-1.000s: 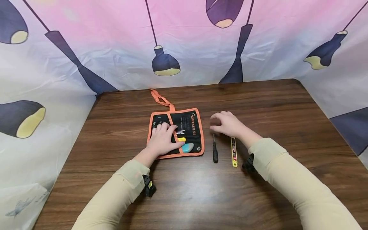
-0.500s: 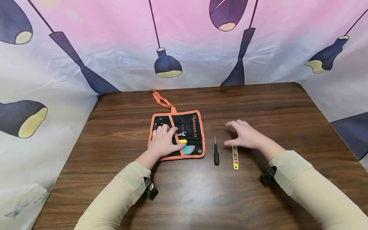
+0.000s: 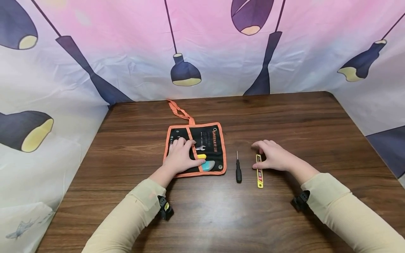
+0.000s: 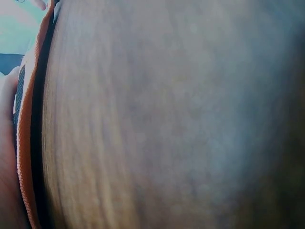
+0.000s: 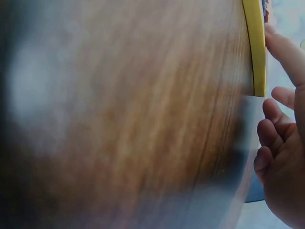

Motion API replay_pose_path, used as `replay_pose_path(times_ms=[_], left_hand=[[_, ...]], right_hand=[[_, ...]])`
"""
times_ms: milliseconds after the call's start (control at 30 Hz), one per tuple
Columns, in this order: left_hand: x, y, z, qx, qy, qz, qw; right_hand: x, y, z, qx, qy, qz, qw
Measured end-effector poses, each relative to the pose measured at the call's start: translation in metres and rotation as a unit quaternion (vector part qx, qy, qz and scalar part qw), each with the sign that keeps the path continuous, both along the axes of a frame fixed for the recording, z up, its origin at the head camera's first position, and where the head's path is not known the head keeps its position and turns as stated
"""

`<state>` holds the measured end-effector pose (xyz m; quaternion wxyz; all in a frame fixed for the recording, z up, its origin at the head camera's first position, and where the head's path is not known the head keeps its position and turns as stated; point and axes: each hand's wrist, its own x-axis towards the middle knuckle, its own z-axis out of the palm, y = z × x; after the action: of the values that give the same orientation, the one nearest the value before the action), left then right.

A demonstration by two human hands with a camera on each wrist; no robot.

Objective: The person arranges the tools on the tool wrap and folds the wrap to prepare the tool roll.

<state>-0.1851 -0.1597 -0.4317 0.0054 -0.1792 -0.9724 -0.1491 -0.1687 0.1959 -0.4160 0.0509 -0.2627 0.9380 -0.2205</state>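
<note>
My left hand (image 3: 178, 158) rests on a black, orange-edged tool pouch (image 3: 209, 136), thumb out to the right. Beside the thumb a yellow piece (image 3: 201, 156) and a teal-and-grey piece (image 3: 208, 165) stick out of the pouch. Over a slim flat yellow tool (image 3: 260, 180) with a dark-and-red label is my right hand (image 3: 274, 158), thumb and fingers bent and apart. The right wrist view shows the thumb against or very near the yellow tool's side; contact is unclear. Between the pouch and that tool lies a black-handled screwdriver (image 3: 238, 171).
A brown wooden table (image 3: 209, 218) carries everything. The pouch's orange strap (image 3: 180, 111) trails toward the back edge. Behind the table hangs a cloth (image 3: 218, 63) printed with lamps. Both sleeves carry a black wrist device.
My right hand has moved rightward from beyond the screwdriver's tip and come down over the yellow tool, whose upper part now shows between thumb and fingers. The left hand stays on the pouch.
</note>
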Motion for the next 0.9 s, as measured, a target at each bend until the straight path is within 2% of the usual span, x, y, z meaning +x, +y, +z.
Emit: replay_pose_path(times_ms=[167,333,600,900], left_hand=[[0.000,-0.001,-0.001,-0.002,-0.001,0.003,1.0000],[0.000,0.000,-0.001,0.006,-0.003,0.002,1.0000],[0.000,-0.001,-0.002,0.016,-0.007,0.004,0.9998],[0.000,-0.001,-0.001,-0.001,0.004,-0.004,1.0000]], right_hand=[[-0.002,0.004,-0.002,-0.013,-0.017,0.002,0.9998],[-0.001,0.008,-0.003,-0.020,-0.010,-0.002,0.9997],[0.003,0.010,0.000,-0.012,-0.028,0.017,0.9994],[0.005,0.013,-0.002,-0.030,-0.024,0.007,0.9992]])
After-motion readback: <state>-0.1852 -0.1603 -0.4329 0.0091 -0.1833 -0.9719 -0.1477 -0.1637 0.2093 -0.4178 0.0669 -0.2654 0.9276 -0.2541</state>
